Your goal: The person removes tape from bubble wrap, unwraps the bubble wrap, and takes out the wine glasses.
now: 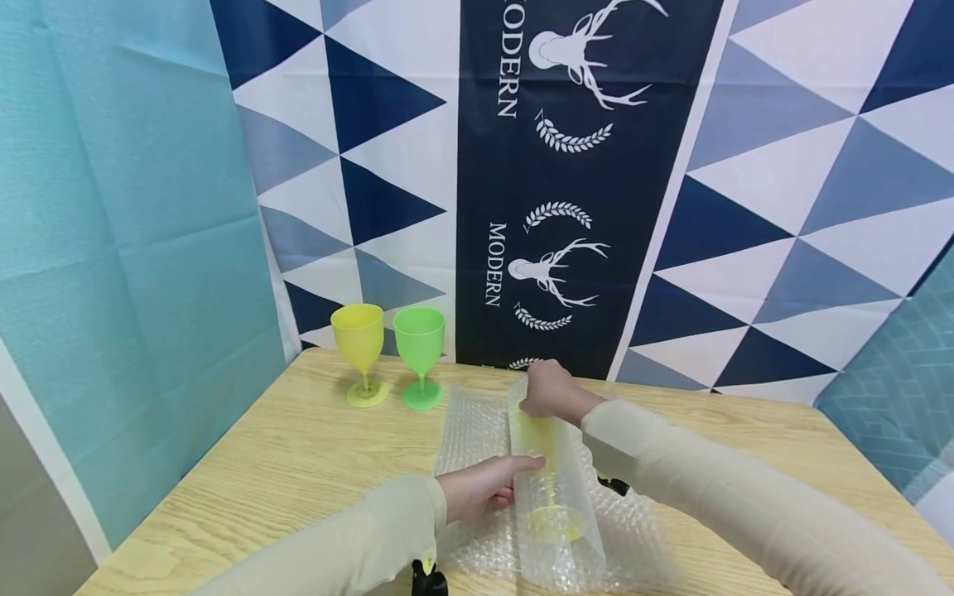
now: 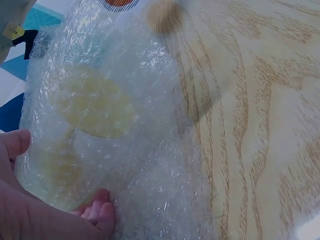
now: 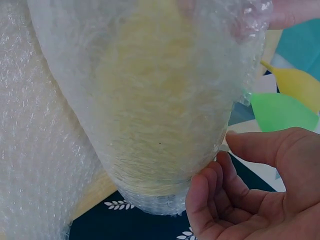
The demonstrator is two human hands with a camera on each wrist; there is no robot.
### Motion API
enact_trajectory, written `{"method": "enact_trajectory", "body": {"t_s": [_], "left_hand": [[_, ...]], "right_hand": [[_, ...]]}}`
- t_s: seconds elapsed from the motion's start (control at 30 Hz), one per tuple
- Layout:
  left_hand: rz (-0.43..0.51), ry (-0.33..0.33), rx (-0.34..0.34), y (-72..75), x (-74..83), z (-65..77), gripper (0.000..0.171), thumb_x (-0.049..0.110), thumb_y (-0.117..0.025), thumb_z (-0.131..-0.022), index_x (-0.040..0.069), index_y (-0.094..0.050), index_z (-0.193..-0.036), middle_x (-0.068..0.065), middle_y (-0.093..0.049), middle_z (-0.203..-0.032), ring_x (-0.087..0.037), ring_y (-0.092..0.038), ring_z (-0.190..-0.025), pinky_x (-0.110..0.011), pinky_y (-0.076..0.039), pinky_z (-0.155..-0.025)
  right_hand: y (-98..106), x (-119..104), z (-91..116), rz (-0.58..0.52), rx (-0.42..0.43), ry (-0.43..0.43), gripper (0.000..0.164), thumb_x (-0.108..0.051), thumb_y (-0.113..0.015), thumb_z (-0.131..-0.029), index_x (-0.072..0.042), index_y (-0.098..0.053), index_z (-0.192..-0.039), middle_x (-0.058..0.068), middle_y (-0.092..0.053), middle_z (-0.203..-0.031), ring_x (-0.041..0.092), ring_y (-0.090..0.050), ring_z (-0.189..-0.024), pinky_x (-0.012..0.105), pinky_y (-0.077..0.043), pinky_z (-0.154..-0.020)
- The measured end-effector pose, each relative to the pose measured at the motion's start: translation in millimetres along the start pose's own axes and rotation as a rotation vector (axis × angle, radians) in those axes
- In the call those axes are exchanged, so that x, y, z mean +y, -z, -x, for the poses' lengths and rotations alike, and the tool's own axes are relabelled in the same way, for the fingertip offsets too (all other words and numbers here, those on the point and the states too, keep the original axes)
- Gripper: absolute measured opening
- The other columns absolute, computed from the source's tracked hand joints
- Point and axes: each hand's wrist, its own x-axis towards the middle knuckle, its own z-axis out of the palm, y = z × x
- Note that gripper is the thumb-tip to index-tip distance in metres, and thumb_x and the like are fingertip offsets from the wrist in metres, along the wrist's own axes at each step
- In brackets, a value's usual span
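Observation:
A yellow goblet (image 1: 555,523) lies rolled in clear bubble wrap (image 1: 566,571), its foot pointing toward me. My left hand (image 1: 484,487) grips the roll from the left side, thumb across the top near the stem. At the far end, beside the goblet's bowl, my right hand (image 1: 555,391) pinches the edge of the wrap between thumb and curled fingers. The right wrist view shows the yellow bowl (image 3: 150,115) blurred through the layers, its rim just inside the wrap's end. In the left wrist view the round foot (image 2: 95,105) shows through the plastic.
Flat bubble wrap (image 1: 473,439) spreads on the wooden table (image 1: 298,463) on both sides of the roll. A second yellow goblet (image 1: 359,339) and a green goblet (image 1: 420,339) stand upright at the back left. Behind the table hangs a patterned cloth (image 1: 581,182).

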Motion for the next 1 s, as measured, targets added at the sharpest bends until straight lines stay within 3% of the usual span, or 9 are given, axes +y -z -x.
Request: {"method": "enact_trajectory", "body": {"t_s": [0.17, 0.33, 0.47, 0.7, 0.87, 1.0], "left_hand": [[-0.007, -0.009, 0.016, 0.1, 0.0, 0.3, 0.041, 0.047, -0.058, -0.09, 0.011, -0.056, -0.11, 0.004, -0.047, -0.082, -0.01, -0.04, -0.074, -0.018, -0.032, -0.063], [-0.01, -0.009, 0.013, 0.5, -0.4, 0.3, 0.047, 0.047, -0.059, -0.089, 0.009, -0.055, -0.116, 0.0, -0.049, -0.092, -0.013, -0.043, -0.083, -0.021, -0.033, -0.07], [-0.013, -0.013, 0.009, 0.5, -0.7, 0.2, 0.05, 0.046, -0.059, -0.088, 0.008, -0.052, -0.119, -0.002, -0.047, -0.099, -0.017, -0.042, -0.091, -0.024, -0.033, -0.076], [-0.018, -0.034, 0.004, -0.1, -1.6, -1.0, 0.042, 0.045, -0.059, -0.089, 0.01, -0.054, -0.112, 0.001, -0.047, -0.093, -0.014, -0.041, -0.084, -0.022, -0.032, -0.073], [-0.022, -0.03, 0.005, 0.1, -1.6, -0.9, 0.042, 0.046, -0.059, -0.089, 0.01, -0.054, -0.111, 0.001, -0.046, -0.091, -0.014, -0.04, -0.083, -0.023, -0.032, -0.072], [-0.032, -0.005, 0.017, 0.8, -0.5, -0.3, 0.05, 0.047, -0.06, -0.088, 0.008, -0.053, -0.118, -0.002, -0.047, -0.096, -0.016, -0.042, -0.088, -0.027, -0.035, -0.079]], "right_hand": [[0.6, -6.0, -1.7, 0.007, -0.031, -0.03, 0.009, -0.006, -0.065, -0.072, 0.0, -0.06, -0.077, 0.012, -0.061, -0.086, 0.022, -0.05, -0.072, 0.032, -0.051, -0.064], [0.8, -12.0, -0.6, 0.03, -0.039, -0.049, 0.002, -0.002, -0.062, -0.07, -0.003, -0.06, -0.069, 0.01, -0.059, -0.079, 0.02, -0.047, -0.065, 0.028, -0.042, -0.052], [0.7, -15.5, 0.4, 0.063, -0.022, -0.044, 0.008, -0.004, -0.065, -0.072, -0.004, -0.058, -0.067, 0.011, -0.062, -0.08, 0.021, -0.049, -0.066, 0.03, -0.048, -0.055], [0.9, -18.0, 1.5, 0.074, -0.002, -0.04, 0.009, -0.007, -0.067, -0.073, -0.002, -0.059, -0.075, 0.013, -0.063, -0.083, 0.022, -0.053, -0.07, 0.036, -0.054, -0.063], [-0.1, -18.1, 0.1, 0.082, 0.003, -0.053, 0.01, -0.007, -0.067, -0.073, -0.002, -0.059, -0.076, 0.014, -0.063, -0.082, 0.022, -0.055, -0.067, 0.035, -0.054, -0.06], [1.3, -15.9, -0.9, 0.055, -0.019, -0.067, 0.008, -0.006, -0.064, -0.075, -0.002, -0.06, -0.079, 0.011, -0.06, -0.082, 0.02, -0.052, -0.065, 0.031, -0.049, -0.055]]}}
